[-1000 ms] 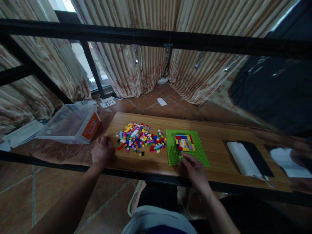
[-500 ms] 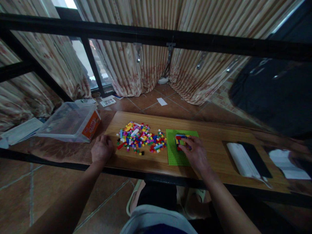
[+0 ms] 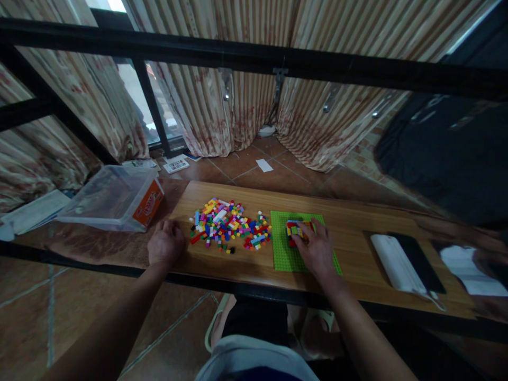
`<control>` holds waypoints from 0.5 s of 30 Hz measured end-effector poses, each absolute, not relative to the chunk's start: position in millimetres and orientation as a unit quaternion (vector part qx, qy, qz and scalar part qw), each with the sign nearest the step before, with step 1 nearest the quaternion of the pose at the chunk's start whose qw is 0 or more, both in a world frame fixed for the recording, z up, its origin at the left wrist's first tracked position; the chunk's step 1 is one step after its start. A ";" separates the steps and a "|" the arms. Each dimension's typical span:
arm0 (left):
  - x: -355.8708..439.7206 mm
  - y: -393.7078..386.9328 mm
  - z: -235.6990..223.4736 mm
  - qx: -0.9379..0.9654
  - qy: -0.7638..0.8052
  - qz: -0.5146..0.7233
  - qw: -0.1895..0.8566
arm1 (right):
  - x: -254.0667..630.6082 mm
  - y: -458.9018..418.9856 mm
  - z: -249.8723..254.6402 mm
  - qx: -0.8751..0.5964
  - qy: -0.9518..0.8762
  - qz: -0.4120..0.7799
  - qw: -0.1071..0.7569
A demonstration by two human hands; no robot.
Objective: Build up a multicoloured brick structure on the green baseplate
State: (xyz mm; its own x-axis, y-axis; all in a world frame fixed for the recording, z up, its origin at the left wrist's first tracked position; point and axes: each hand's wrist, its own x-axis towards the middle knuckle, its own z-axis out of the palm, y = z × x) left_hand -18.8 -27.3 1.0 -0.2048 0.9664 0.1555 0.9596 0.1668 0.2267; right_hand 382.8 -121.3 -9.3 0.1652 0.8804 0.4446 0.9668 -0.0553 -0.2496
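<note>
Over the green baseplate (image 3: 283, 259) | right hand (image 3: 320, 251): thumb and fingers bent onto the brick build (image 3: 291, 224), whether clamped on a brick cannot tell | build: directly under those fingers | loose bricks (image 3: 222, 219): left of that grip | left hand (image 3: 165, 243): farther left, loosely curled, contents hidden

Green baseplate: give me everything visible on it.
The green baseplate is a thin, four-sided sheet, apparently plastic, studded all over. It lies flat on the wooden tabletop. A multicoloured brick build sits on it, set in from the edges. The right hand reaches over it, hiding part of its right side; whether the hand touches it, I can't tell. Loose bricks lie close by its left edge.
</note>
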 end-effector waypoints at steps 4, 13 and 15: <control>-18.7 -27.2 0.2 0.633 0.762 0.139 0.004 | 382.5 -117.9 -1.3 -0.701 -0.665 -0.070 0.246; -18.7 -27.2 1.4 0.630 0.765 0.137 0.008 | 384.3 -109.8 -2.7 -0.687 -0.667 -0.008 0.288; -19.0 -27.1 1.0 0.629 0.765 0.135 0.007 | 384.4 -110.1 -6.2 -0.691 -0.654 0.002 0.307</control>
State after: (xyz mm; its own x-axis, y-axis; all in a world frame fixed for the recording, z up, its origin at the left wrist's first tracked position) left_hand -19.0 -27.1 1.0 -0.2076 0.9650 0.1601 0.9613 0.1710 0.2158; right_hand 384.4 -110.1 -6.2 0.1439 0.9058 0.3986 0.9034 0.0442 -0.4265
